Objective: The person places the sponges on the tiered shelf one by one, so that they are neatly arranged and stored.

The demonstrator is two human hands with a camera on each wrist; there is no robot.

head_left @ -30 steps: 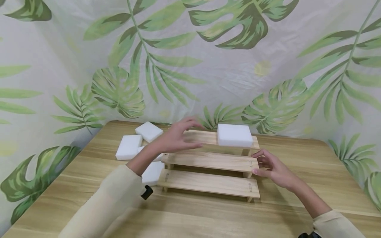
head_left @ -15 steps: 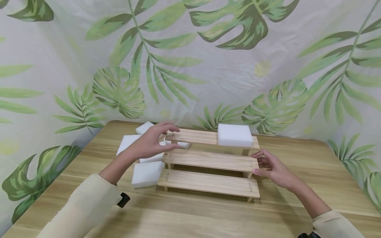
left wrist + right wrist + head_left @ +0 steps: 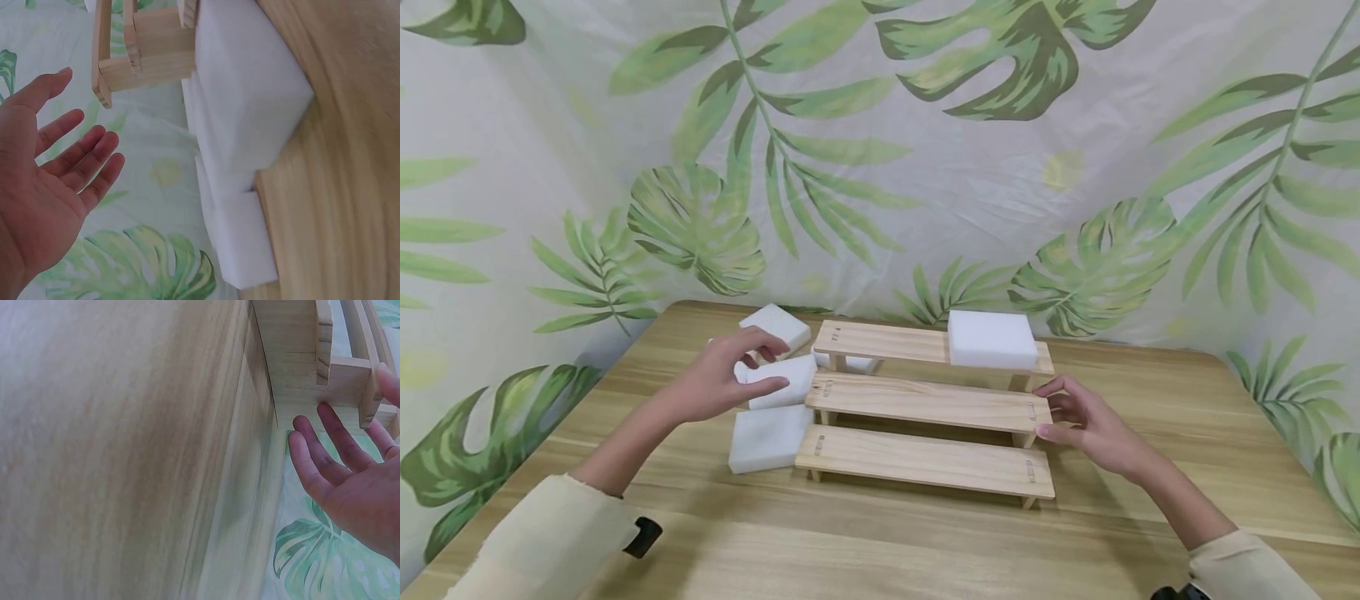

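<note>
A three-tier wooden step stand [image 3: 917, 458] stands on the table, its tiers rising toward the back. On the top tier's right part lies a white foam block [image 3: 992, 340]. My left hand [image 3: 711, 383] is over the loose foam blocks left of the stand, fingers spread and thumb apart, holding nothing. Below and beside it lie a near block [image 3: 769, 438] and another block [image 3: 781, 381]. With thumb and index finger, my right hand [image 3: 1092, 429] grips the right end of the stand's middle tier; in the right wrist view its other fingers [image 3: 344, 440] extend loosely beside the side panel.
Further back on the left is a tilted-looking foam block [image 3: 775, 327], and one more block [image 3: 853, 364] shows partly behind the stand's left leg. A leaf-print cloth [image 3: 865, 183] hangs behind the wooden table [image 3: 880, 550].
My left hand has moved left from over the stand to the foam blocks, uncovering the top tier's left end. The right hand and the block on the top tier stay in place.
</note>
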